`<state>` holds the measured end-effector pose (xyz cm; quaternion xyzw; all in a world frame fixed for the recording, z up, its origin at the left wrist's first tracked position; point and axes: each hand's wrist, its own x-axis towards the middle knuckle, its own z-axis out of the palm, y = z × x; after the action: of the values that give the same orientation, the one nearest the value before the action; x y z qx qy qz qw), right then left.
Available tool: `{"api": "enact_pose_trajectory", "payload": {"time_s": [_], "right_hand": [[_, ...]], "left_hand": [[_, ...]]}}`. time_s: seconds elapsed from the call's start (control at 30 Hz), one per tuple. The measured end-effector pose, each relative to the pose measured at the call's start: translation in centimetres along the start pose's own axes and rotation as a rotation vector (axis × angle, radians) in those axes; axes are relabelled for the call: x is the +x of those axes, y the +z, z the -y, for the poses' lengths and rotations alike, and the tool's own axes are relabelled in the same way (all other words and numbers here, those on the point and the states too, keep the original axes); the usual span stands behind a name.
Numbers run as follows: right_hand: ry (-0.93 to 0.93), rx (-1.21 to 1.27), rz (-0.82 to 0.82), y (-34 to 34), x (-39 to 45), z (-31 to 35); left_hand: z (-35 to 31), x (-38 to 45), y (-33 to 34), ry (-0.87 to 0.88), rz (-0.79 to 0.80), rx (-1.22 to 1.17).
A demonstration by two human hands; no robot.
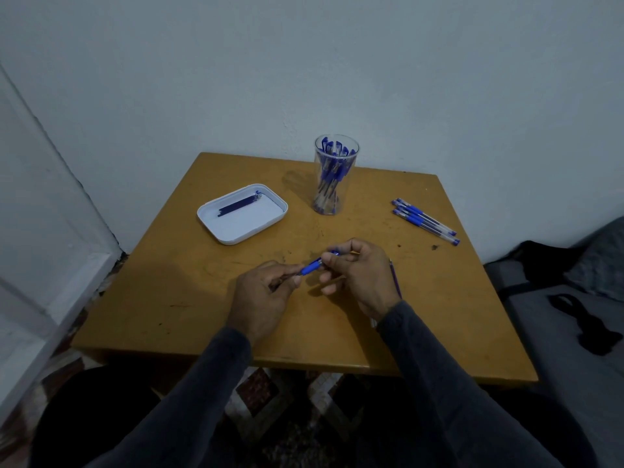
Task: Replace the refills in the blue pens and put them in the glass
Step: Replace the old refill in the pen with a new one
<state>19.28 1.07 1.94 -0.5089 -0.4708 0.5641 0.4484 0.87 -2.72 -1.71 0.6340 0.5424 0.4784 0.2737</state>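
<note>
Over the middle of the wooden table (189,319) both hands hold one blue pen (312,266). My left hand (261,300) pinches its tip end. My right hand (358,275) grips the barrel behind the blue rubber grip. A thin refill (395,280) lies on the table just right of my right hand. The clear glass (336,175) at the back holds several blue pens. A row of several blue pens (425,221) lies at the right. The white tray (216,221) at the left holds a few dark refills (239,206).
The table stands in a corner against a pale wall. A white door frame (50,231) runs down the left. To the right lies grey bedding with a black strap (580,319). A patterned floor (270,393) shows under the table's front edge.
</note>
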Motion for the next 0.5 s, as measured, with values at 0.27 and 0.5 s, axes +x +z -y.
{"api": "enact_pose_trajectory", "payload": {"time_s": [0.27, 0.5], "right_hand": [[0.017, 0.020, -0.019, 0.4, -0.8, -0.7], [-0.040, -0.028, -0.015, 1.4, -1.4, 0.2]], "left_hand": [[0.5, 0.2, -0.2, 0.004, 0.038, 0.043], [0.3, 0.1, 0.2, 0.005, 0.047, 0.057]]}}
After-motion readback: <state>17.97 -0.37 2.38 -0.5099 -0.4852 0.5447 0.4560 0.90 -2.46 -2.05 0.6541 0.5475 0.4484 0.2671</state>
